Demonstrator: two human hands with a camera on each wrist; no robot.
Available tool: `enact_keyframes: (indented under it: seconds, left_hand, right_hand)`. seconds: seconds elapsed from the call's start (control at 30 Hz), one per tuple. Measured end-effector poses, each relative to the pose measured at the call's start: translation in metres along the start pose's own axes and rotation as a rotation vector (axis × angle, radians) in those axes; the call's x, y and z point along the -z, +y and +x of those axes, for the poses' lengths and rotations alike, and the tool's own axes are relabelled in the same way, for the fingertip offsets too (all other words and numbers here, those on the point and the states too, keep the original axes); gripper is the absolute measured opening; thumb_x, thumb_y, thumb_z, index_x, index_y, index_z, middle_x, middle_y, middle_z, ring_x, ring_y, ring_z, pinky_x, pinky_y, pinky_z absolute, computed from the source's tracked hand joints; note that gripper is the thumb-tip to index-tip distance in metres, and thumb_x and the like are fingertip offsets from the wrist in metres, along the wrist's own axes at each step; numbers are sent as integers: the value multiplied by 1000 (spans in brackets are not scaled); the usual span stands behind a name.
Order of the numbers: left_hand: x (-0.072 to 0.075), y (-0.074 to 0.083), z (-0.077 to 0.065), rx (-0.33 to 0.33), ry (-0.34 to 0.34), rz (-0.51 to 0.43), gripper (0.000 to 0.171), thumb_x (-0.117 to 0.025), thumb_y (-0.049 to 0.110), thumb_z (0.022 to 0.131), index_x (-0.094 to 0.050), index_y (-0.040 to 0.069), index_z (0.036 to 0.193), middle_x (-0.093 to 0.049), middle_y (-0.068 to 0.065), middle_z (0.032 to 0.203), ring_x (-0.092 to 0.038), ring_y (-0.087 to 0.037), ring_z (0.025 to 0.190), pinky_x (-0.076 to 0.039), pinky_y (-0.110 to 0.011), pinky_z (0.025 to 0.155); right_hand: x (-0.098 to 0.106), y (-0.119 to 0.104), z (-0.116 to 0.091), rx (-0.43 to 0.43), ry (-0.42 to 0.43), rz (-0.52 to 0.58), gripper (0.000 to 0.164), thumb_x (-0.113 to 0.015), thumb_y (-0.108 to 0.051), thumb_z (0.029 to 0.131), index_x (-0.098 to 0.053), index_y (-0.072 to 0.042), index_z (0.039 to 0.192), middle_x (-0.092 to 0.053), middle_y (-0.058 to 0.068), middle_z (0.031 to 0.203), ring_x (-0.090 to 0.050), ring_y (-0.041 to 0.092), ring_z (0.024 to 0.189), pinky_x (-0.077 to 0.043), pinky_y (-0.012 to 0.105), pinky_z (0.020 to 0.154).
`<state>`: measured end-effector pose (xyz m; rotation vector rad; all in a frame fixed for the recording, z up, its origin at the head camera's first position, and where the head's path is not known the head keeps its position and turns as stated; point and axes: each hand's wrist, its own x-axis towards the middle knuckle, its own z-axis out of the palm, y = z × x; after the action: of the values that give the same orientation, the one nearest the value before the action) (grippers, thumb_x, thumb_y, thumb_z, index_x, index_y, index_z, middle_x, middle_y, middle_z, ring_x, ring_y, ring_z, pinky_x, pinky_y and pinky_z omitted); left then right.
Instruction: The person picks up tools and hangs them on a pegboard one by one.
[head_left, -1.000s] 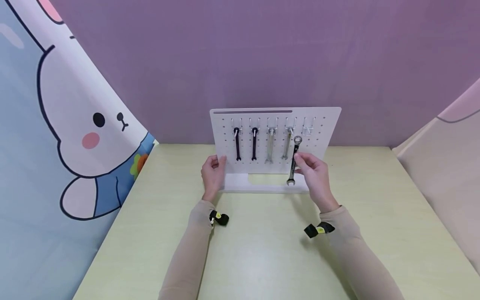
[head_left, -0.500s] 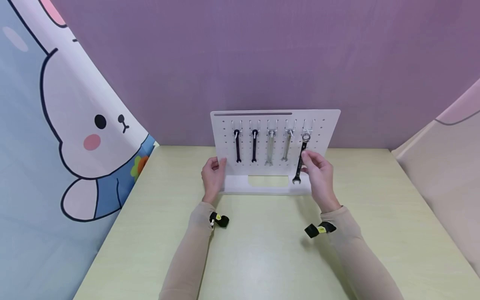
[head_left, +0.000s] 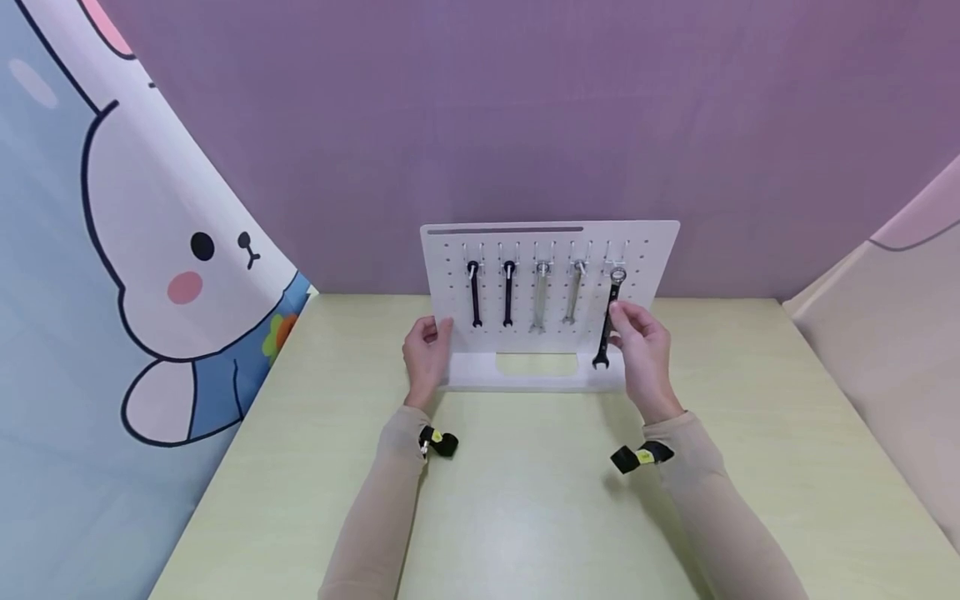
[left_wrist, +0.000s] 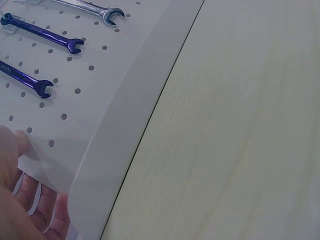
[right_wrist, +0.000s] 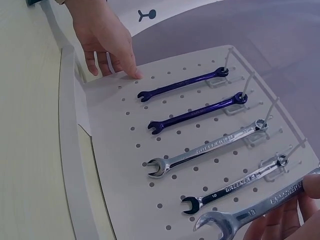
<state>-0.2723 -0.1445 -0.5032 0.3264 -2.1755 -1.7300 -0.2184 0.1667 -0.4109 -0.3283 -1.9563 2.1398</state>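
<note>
A white pegboard (head_left: 480, 342) on a base stands upright on the table. My left hand (head_left: 426, 354) holds its left edge, thumb on the front face and fingers behind, as the right wrist view shows. My right hand (head_left: 643, 360) pinches a silver combination wrench (right_wrist: 250, 212) at mid-shaft, ring end up and open end down. That ring end is in front of the rightmost hook (head_left: 617, 250); whether it touches the hook, I cannot tell. Two dark blue wrenches (right_wrist: 182, 86) and two silver wrenches (right_wrist: 210, 149) hang from the other hooks, left of the held one.
The light wood table (head_left: 510, 500) spreads in front of the pegboard. Behind it rises a purple backdrop (head_left: 525, 108). A printed rabbit cloth (head_left: 135, 250) borders the left side, a pale cloth (head_left: 885, 350) the right.
My right hand has carried the wrench rightward, from beside the fourth hook to in front of the rightmost one. The left hand stays on the board's edge.
</note>
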Motion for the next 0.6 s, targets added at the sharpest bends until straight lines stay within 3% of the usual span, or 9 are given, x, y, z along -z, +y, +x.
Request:
enact_keyframes:
  seconds: [0.23, 0.6]
  left_hand:
    - [0, -1, 0, -9, 1, 3, 35, -72, 35, 103, -72, 5, 122, -75, -17, 115, -69, -31, 108, -56, -45, 98]
    - [1, -1, 0, -10, -9, -6, 37, -71, 37, 103, -72, 5, 122, -75, -17, 115, -68, -31, 109, -55, -46, 99]
  right_hand:
    - [0, 4, 6, -8, 6, 48, 12, -70, -29, 105, -71, -19, 111, -64, -10, 108, -58, 8, 101, -56, 21, 86]
    - [0, 6, 13, -41, 0, 48, 15, -70, -32, 105, -71, -20, 113, -63, -8, 110, -57, 9, 103, -55, 22, 88]
